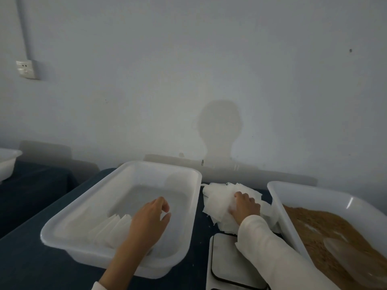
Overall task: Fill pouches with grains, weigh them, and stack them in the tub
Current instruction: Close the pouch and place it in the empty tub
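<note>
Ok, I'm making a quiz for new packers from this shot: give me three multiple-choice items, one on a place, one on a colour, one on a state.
1. Where does the scale sit?
A. in the left tub
B. between the two tubs, nearer than the pile of empty pouches
C. on the wall

2. What colour are the grains?
A. brown
B. green
C. black

3. What is the right hand doing?
A. gripping a scoop
B. hanging idle
C. resting on the pile of empty pouches

Answers: 1 B, the scale lies between the left tub and the grain tub; 2 A, the heap is tan-brown; 3 C, its fingers lie on the pile.
</note>
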Motion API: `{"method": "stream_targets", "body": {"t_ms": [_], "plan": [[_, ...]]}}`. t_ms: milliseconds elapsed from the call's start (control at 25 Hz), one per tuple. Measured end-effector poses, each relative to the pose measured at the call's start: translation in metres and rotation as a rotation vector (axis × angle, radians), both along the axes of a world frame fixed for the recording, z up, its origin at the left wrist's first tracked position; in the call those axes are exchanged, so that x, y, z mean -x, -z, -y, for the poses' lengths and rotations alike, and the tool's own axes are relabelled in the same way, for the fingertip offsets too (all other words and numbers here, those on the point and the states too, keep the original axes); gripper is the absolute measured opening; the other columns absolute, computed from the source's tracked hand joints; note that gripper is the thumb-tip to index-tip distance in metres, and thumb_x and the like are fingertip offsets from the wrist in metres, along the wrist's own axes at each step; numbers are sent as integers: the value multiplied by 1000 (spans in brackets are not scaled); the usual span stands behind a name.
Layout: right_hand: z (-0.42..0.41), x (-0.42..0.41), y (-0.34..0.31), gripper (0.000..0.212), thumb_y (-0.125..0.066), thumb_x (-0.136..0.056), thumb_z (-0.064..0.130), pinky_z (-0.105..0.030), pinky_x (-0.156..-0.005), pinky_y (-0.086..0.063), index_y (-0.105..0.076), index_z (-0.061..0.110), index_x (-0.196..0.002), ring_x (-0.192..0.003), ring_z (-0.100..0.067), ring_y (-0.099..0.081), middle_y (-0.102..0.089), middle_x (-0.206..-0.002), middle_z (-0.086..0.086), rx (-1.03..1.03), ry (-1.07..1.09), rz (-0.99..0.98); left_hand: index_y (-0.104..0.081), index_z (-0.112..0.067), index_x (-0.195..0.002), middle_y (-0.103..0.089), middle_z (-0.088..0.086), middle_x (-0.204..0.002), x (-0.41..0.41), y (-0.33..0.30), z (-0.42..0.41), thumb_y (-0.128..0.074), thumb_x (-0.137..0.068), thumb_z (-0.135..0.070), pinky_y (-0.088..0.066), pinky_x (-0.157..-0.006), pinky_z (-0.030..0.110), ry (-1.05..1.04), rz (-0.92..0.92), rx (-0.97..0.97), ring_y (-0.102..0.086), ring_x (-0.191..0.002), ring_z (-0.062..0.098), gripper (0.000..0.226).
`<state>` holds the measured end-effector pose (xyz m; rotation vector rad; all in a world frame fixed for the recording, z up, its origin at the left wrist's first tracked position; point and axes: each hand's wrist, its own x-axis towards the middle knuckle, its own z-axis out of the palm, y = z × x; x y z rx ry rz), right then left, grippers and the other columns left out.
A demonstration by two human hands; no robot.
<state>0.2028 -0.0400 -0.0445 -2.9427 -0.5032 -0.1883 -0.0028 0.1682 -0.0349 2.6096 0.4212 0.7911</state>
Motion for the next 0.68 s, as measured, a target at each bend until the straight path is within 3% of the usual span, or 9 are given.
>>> {"method": "stream_targets", "body": {"t_ms": [200,280,400,440,520,600,680], "plan": [[10,-23,-2,33,-49,-93,41,-33,-90,-43,-47,18,-117,-108,-24,-55,-55,-121,-4,-95,-18,-95,-49,-31,-94,-59,-15,-95,-3,2,1,-53,-93,-37,-41,-77,13,-16,-25,-5,-56,-86,1,7],[12,-25,-5,36,-49,-93,42,-33,-89,-43,-45,23,-122,-108,-24,-56,-55,-125,-3,-56,-56,-40,-49,-32,-94,-58,-17,-94,-3,1,2,-52,-93,-38,-38,-75,11,-27,-32,0,-56,-86,1,7],[7,-28,-1,65,-56,-89,26,-44,-110,-26,-22,32,-144,-134,-29,-34,-27,-149,-5,253,-337,256,-49,-32,-95,-59,-16,-95,-3,1,3,-51,-94,-39,-39,-77,11,-30,-57,-2,-56,-87,1,8],[2,-25,-1,66,-57,-88,19,-48,-113,-17,-24,31,-144,-139,-28,-25,-23,-152,-6,367,-473,315,-49,-32,-95,-59,-16,-96,-3,1,3,-51,-94,-39,-38,-76,11,-34,-63,0,-56,-87,1,8],[-10,-20,-2,50,-59,-89,14,-51,-116,-8,-43,24,-135,-139,-28,-24,-30,-149,-9,556,-645,400,-48,-32,-94,-59,-16,-96,-3,0,3,-51,-94,-39,-38,-75,11,-38,-62,4,-56,-87,1,8],[-17,-14,-6,29,-56,-92,15,-46,-116,-13,-58,20,-120,-131,-27,-37,-46,-138,-6,485,-653,444,-48,-31,-94,-60,-15,-97,-1,-3,4,-51,-94,-38,-38,-76,11,-41,-68,16,-56,-88,1,7],[-17,-5,-21,17,-50,-94,18,-31,-105,-29,-64,21,-103,-112,-20,-53,-61,-115,0,110,-570,390,-47,-31,-96,-60,-14,-100,1,-8,7,-52,-94,-36,-39,-78,12,-58,-71,19,-56,-90,1,8]]}}
